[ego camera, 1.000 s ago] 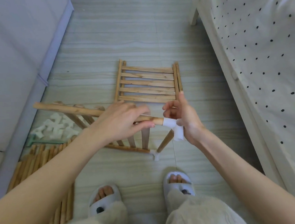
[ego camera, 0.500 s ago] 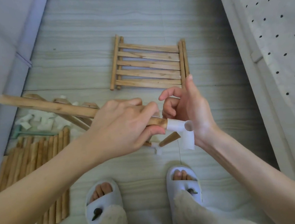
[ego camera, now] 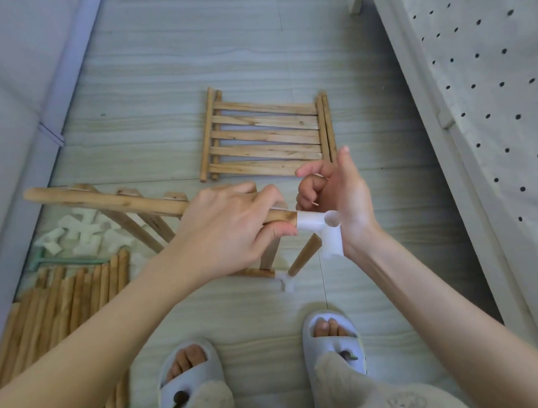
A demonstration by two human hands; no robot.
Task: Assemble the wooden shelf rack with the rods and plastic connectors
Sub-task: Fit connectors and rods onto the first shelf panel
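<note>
Wooden rail (ego camera: 106, 202) in my left hand (ego camera: 228, 229), white plastic connector (ego camera: 322, 228) at my right hand (ego camera: 335, 198): that is the joint I am working on. My left hand's fingers are curled around the rail close to its end, and that end sits inside one socket of the connector. My right hand backs the connector with the heel of the palm; its index finger points up and the others are curled, but I cannot tell whether any of them actually pinch the plastic.

I judge the job to be early. One slatted panel stands on edge under my hands, with a second connector (ego camera: 286, 281) already on its lower corner at the floor and a short rod (ego camera: 305, 254) rising from that towards the held connector. The rod's top looks just short of the downward socket, so this corner is probably not yet closed.

Plenty is left. Another slatted shelf panel (ego camera: 265, 136) lies flat on the floor, apart from the rest. A bundle of loose rods (ego camera: 60, 304) lies at my left, and a pile of spare connectors (ego camera: 77, 233) sits beside it, with a green tool (ego camera: 69, 260) between them.

I can read no brand, label or writing on any part.
</note>
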